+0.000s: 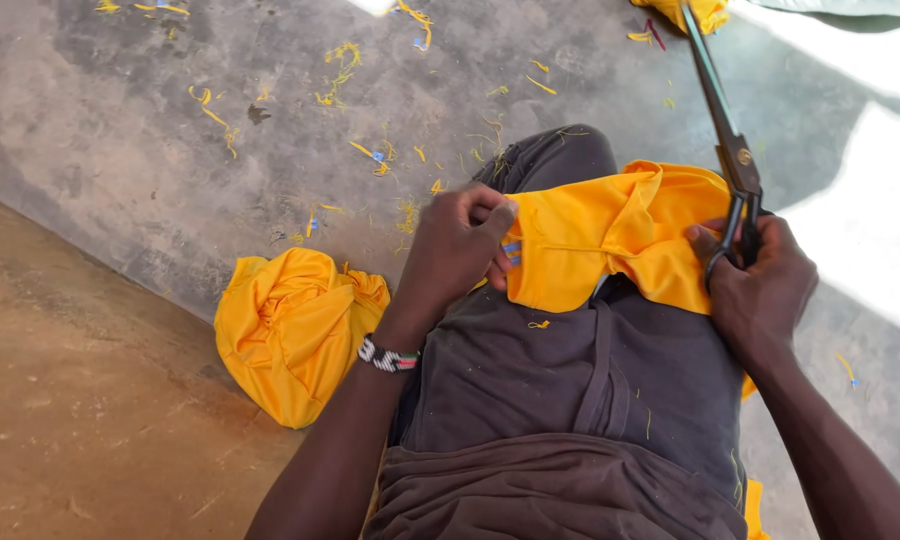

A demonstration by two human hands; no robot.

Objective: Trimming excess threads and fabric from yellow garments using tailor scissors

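My left hand (457, 247) pinches the soft, limp yellow cloth (610, 240) at its edge, my right hand (760, 280) gripping scissors (730, 150); I judge the hem the firmest hold.

A single head-worn camera looks steeply down, close over the lap (570, 380) and concrete floor (120, 150).

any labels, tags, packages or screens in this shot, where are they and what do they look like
Sewn-in label: small, striped blue and pale, at the edge of the yellow garment on the lap, just under the left hand fingers; too small to make out more.
Packages, signs, screens: none in view.
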